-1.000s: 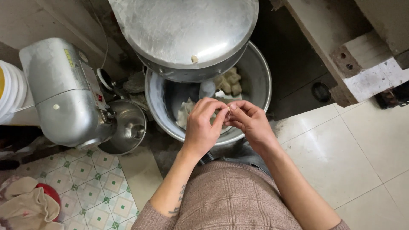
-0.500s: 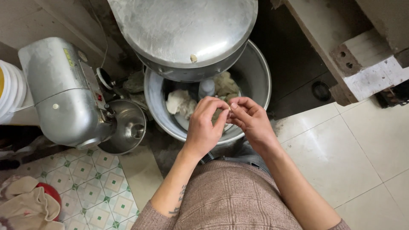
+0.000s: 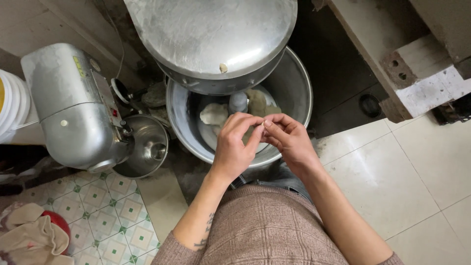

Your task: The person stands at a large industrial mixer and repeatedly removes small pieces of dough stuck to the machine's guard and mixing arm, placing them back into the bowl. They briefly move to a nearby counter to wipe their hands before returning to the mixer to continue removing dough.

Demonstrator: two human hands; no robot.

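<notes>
- Left hand [image 3: 235, 147] and right hand [image 3: 289, 140] are meeting fingertip to fingertip above the near rim of the mixer bowl [image 3: 294, 83]; the fingers are pressed together as if pinching or rubbing a small bit between them, though the bit itself is too small to make out.
- Dough [image 3: 214, 114] is lying in pale lumps in the bowl, around the central post [image 3: 238, 101], just beyond the fingertips.
- Judged from its look, the dough is handling as soft, sticky and light in small pieces, likely clinging to skin; a scooping grip under a lump would be holding it better than a pinch.
- The lumps are showing no clear long axis or pointing direction; they are rounded and irregular.
- The domed metal cover [image 3: 211, 34] is overhanging the bowl's far side.
- A smaller grey mixer [image 3: 73, 108] is standing to the left.
</notes>
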